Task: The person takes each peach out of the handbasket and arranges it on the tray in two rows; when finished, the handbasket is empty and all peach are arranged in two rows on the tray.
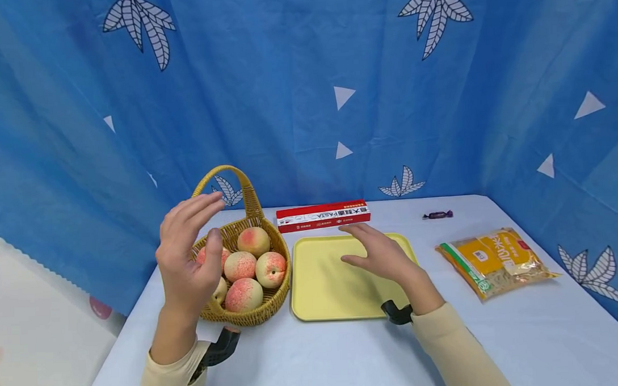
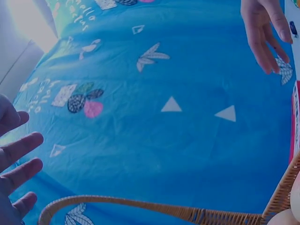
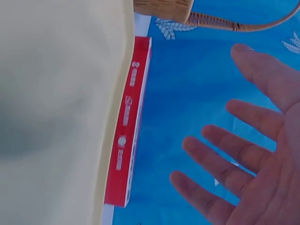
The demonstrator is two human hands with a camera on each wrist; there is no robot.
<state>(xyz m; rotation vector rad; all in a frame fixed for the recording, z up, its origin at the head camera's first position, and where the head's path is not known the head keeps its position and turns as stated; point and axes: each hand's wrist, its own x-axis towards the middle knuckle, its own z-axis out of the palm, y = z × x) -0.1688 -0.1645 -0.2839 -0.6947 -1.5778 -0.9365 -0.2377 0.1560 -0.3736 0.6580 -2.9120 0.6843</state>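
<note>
My left hand (image 1: pixel 188 254) is raised in front of a wicker basket (image 1: pixel 279 299), fingers extended and holding nothing. Several peaches (image 1: pixel 243 294) lie in that basket, partly hidden by the hand. Over a yellow tray (image 1: pixel 317 283) hovers my right hand (image 1: pixel 380 253), its fingers spread and nothing between them. The right wrist view shows those fingers (image 3: pixel 220 168) well apart, with the red pasta box (image 3: pixel 126 126) lying past the tray's edge. In the left wrist view the basket's arched handle (image 2: pixel 140 205) runs along the bottom.
Behind the tray, the red pasta box (image 1: pixel 322 216) lies against the blue curtain (image 1: pixel 295 102). A purple wrapped candy (image 1: pixel 437 215) sits at the back right. Nearer on the right is an orange plastic food packet (image 1: pixel 495 260). All stand on a white-covered table (image 1: pixel 294 358).
</note>
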